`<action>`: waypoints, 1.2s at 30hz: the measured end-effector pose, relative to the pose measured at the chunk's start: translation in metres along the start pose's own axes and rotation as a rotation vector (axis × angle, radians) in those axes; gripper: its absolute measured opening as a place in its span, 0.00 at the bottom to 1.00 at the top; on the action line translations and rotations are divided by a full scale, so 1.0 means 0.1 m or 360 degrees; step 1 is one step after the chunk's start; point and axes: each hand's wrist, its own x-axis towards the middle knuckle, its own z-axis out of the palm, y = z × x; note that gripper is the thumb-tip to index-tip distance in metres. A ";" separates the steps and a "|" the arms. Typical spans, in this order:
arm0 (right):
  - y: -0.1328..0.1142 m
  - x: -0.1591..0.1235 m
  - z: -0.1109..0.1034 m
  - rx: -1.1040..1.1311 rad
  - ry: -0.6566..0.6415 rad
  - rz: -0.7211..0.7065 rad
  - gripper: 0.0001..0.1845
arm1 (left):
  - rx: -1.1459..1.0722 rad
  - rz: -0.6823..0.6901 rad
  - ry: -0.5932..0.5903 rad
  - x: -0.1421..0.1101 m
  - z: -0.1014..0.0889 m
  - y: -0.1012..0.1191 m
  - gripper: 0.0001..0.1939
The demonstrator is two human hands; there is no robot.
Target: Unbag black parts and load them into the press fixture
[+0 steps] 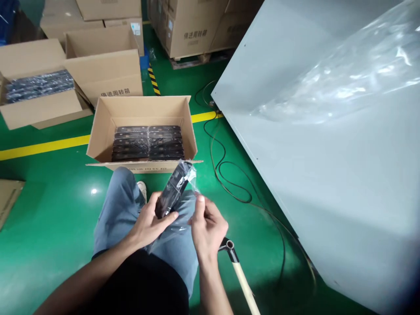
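Observation:
My left hand (151, 223) is wrapped round a long black plastic part (172, 189), which it holds tilted above my lap. A clear plastic bag (191, 176) covers the part and sticks out loosely past its far end. With thumb and fingers pinched, my right hand (208, 223) grips the edge of this bag, to the right of the part. Just beyond my knees stands an open cardboard box (144, 106). Inside it, stacked black parts (147, 142) in clear wrapping lie in two columns.
A pale grey panel (328, 175) with plastic film fills the right side. Black cables (229, 179) snake across the green floor beside it. Further back are another open box (42, 105) with wrapped parts and several cartons (193, 30). A cream-coloured tube (244, 284) rises near my right arm.

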 end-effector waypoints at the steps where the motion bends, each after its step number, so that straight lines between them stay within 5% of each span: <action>1: 0.02 0.00 0.00 0.0073 0.0042 0.0127 0.34 | -0.0110 -0.0032 -0.0099 -0.01 0.01 -0.01 0.29; 4: 0.07 0.01 -0.01 0.0290 0.0033 0.0375 0.39 | -0.0388 -0.0131 -0.0368 -0.03 -0.01 -0.05 0.29; 6: 0.09 0.03 -0.03 0.0282 -0.0014 0.0316 0.37 | -0.0229 -0.0099 -0.0275 -0.05 -0.06 -0.05 0.27; 10: 0.07 0.13 -0.07 -0.0028 0.0055 -0.0220 0.27 | 0.0382 0.0112 0.0110 -0.07 -0.15 -0.04 0.25; 15: 0.00 0.27 0.02 -0.0374 -0.0028 -0.0718 0.16 | 0.0645 0.0188 0.0126 -0.13 -0.09 -0.09 0.29; 20: 0.03 0.30 0.00 -0.0398 -0.0096 -0.0668 0.19 | 0.0704 0.0119 0.0199 -0.13 -0.11 -0.15 0.29; 29: -0.02 0.34 -0.24 0.0142 -0.0384 -0.0134 0.20 | 0.0424 0.0027 -0.0249 -0.14 -0.47 0.00 0.28; 36: -0.06 0.18 -0.13 -0.0035 -0.0163 -0.0420 0.15 | 0.0447 0.0076 0.0041 -0.10 -0.44 -0.02 0.34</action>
